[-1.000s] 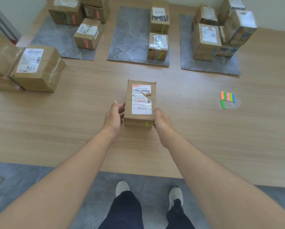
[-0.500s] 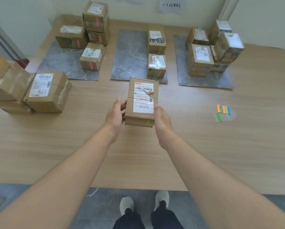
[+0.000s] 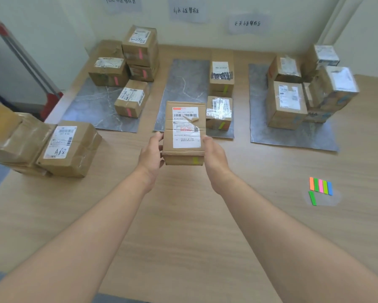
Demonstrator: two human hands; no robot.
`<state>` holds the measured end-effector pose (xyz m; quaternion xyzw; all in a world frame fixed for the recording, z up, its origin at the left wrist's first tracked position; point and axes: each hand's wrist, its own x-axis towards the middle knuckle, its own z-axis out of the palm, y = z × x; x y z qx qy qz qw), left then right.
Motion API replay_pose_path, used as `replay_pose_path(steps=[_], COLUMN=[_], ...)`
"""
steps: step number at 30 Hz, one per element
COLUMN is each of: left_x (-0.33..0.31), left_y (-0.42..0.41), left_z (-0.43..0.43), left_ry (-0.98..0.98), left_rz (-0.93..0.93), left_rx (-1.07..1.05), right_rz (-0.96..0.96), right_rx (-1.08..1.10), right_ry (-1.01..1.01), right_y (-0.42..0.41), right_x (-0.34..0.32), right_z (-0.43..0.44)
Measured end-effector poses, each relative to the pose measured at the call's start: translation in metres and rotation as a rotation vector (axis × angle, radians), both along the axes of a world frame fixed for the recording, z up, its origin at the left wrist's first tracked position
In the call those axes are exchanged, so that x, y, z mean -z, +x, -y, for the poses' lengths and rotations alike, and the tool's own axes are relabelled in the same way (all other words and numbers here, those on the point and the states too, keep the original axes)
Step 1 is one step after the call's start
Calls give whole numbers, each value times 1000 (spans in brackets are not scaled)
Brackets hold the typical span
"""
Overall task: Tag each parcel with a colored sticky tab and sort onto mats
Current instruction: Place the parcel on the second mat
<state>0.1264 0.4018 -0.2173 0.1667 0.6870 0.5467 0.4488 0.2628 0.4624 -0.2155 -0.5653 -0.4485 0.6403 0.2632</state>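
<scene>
I hold a small cardboard parcel [image 3: 184, 132] with a white label on top and a green tab on its near face, lifted above the table. My left hand [image 3: 151, 153] grips its left side and my right hand [image 3: 214, 155] grips its right side. Beyond it lies the middle grey mat [image 3: 184, 84], which carries two parcels with green tabs [image 3: 222, 78]. The left mat [image 3: 96, 108] bears parcels with pink tabs. On the right mat [image 3: 293, 136] stand parcels with blue tabs. A strip of coloured sticky tabs [image 3: 320, 188] lies on the table at the right.
Untagged parcels [image 3: 67, 147] are stacked at the table's left edge. Paper signs [image 3: 187, 10] hang on the wall behind the mats. The wooden table [image 3: 183, 215] stretches bare between my arms and its near edge.
Both hands have lifted the parcel off the table and carried it forward toward the middle mat. The view has tilted up, showing the wall.
</scene>
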Motion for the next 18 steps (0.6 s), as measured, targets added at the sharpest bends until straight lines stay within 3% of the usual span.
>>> replay_pose_path(steps=[18], left_x=[23], left_y=[-93], left_z=[-170], left_ry=[100], left_rz=[23], left_rx=[-71], right_rz=[-46], right_rx=[107], right_ry=[-26], right_y=[-111], right_x=[22], right_z=[-163])
